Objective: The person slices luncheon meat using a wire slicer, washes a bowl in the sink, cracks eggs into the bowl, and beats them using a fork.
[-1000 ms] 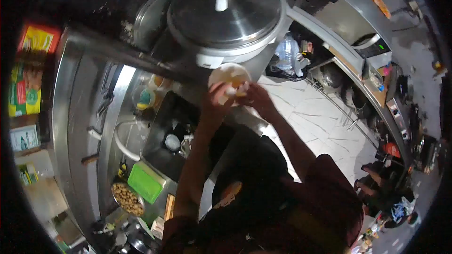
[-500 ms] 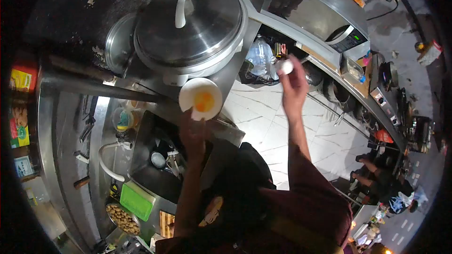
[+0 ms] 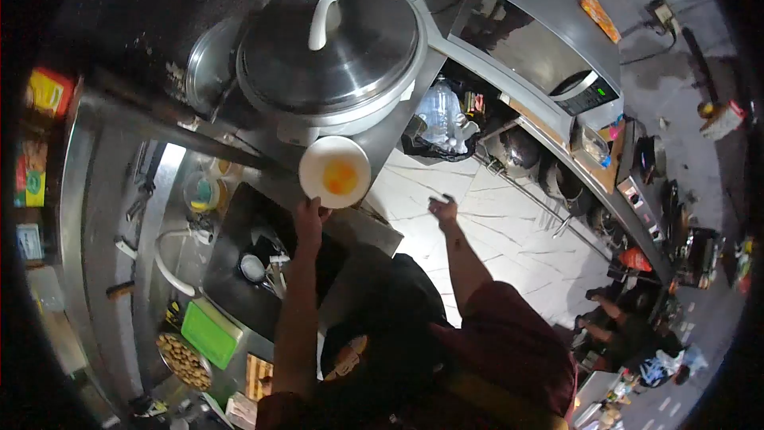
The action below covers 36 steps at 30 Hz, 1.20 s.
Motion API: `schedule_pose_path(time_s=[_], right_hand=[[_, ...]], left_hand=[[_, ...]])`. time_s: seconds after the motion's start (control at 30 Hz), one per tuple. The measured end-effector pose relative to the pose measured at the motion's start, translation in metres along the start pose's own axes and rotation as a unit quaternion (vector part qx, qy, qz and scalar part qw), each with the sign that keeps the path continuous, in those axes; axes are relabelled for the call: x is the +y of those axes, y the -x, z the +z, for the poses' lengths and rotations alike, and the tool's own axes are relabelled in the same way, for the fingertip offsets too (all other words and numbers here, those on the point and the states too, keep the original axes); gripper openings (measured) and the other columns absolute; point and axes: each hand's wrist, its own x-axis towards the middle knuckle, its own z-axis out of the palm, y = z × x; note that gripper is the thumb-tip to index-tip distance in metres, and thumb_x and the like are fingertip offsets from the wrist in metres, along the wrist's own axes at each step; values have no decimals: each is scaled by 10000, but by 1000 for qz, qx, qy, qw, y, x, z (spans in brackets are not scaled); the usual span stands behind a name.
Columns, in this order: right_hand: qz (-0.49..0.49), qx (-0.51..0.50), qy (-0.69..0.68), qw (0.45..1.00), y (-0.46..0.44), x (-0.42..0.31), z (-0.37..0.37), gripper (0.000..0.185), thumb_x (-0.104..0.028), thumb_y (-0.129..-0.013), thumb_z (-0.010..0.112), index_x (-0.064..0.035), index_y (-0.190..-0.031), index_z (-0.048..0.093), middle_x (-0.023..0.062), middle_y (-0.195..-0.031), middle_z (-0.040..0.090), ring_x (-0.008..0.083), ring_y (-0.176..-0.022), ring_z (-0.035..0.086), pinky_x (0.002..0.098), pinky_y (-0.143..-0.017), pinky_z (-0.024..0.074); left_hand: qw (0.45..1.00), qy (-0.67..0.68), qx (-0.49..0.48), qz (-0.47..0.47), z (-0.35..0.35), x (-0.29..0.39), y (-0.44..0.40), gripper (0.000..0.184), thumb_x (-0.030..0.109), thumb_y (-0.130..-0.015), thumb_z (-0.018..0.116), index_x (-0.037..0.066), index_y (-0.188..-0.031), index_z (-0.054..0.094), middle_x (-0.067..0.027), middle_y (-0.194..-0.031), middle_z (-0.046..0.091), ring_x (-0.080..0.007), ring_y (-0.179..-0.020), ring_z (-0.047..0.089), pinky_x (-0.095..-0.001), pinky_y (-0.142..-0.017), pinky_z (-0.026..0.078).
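My left hand (image 3: 311,219) grips the near rim of a white bowl (image 3: 320,158), thumb and fingers pinching its edge. A raw egg (image 3: 340,178) with an orange-yellow yolk lies in the bowl, which is beside a large lidded steel-and-white pot (image 3: 334,64). Over the pale tiled floor, away from the bowl, hangs my right hand (image 3: 444,209), its fingers loosely bent and apart with nothing visible in them. Beyond that hand sits a black bin bag (image 3: 434,149) with a clear plastic bottle (image 3: 440,107) in it.
A microwave (image 3: 525,40) stands on the counter at upper right, above pans on a lower shelf. To the left are a sink (image 3: 231,259) with utensils, a green-lidded box (image 3: 210,333) and a bowl of small brown round items (image 3: 185,361). Another person (image 3: 637,326) is at far right.
My right hand has come down and nearer my body from beside the bin bag, and the white eggshell-like piece it held is gone. My left hand still holds the bowl.
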Motion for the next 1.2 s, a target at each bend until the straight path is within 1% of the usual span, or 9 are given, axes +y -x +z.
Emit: schedule_pose_path(time_s=[0.17,0.2,0.23,0.53,0.77,0.87,0.97,1.07,1.2], right_hand=[[6,-88,63,994,33,44,-23,557,-43,-894,674,30,-1397,447,235,-950,718,314,-765,702,414,-678,601],[-36,-68,98,992,2,75,-24,551,-33,-831,722,34,-1339,520,177,-949,722,223,-764,694,337,-689,593],[97,-142,-226,959,32,29,-19,553,-8,-821,715,37,-1337,518,156,-951,709,216,-783,678,342,-718,588],[-253,-324,145,900,112,-142,74,369,37,-879,657,21,-1237,572,82,-885,676,159,-781,625,318,-761,535],[-264,-403,147,864,112,-150,137,219,5,-886,665,-22,-1099,621,67,-937,673,167,-872,643,321,-773,531],[-224,-461,128,849,155,-137,165,220,-193,-964,662,-47,-1128,671,36,-991,682,152,-841,634,308,-734,524],[-699,-444,374,417,163,-130,201,187,-228,-986,636,-53,-1032,685,37,-933,685,150,-806,620,325,-751,512],[-343,-567,191,724,231,-95,216,239,-259,-1004,615,-39,-947,685,74,-852,684,166,-758,608,323,-734,501],[-583,-551,309,511,286,-56,230,279,-257,-1013,596,-18,-896,679,108,-788,667,183,-739,605,339,-699,501]], left_hand=[[933,-250,-86,244,-23,-47,-26,275,164,-780,775,10,-990,684,-175,-969,684,-355,-938,662,-446,-828,554],[777,-501,12,381,-23,-36,-14,286,201,-764,797,29,-978,717,-216,-993,693,-400,-965,665,-461,-827,555],[781,-506,39,364,-22,-38,-7,277,206,-757,789,37,-966,724,-215,-963,695,-401,-938,672,-478,-815,556],[983,-92,122,105,-69,-39,78,375,409,-781,742,61,-922,730,-152,-835,689,-360,-823,692,-481,-743,552],[770,-491,298,277,-152,-89,235,413,384,-782,794,57,-1009,684,-138,-936,692,-365,-849,679,-487,-722,556],[933,57,356,-4,-161,-65,312,317,258,-899,664,-29,-1030,695,-156,-980,728,-286,-831,724,-448,-710,586],[887,177,427,17,-191,-153,336,270,148,-956,588,-102,-1009,677,-188,-965,727,-271,-842,739,-398,-738,618],[842,282,456,60,-201,-162,389,302,109,-978,536,-182,-1023,601,-258,-963,694,-327,-863,738,-400,-770,653],[811,303,496,70,-214,-207,423,289,112,-972,556,-170,-940,611,-194,-860,678,-263,-751,725,-366,-689,655]])
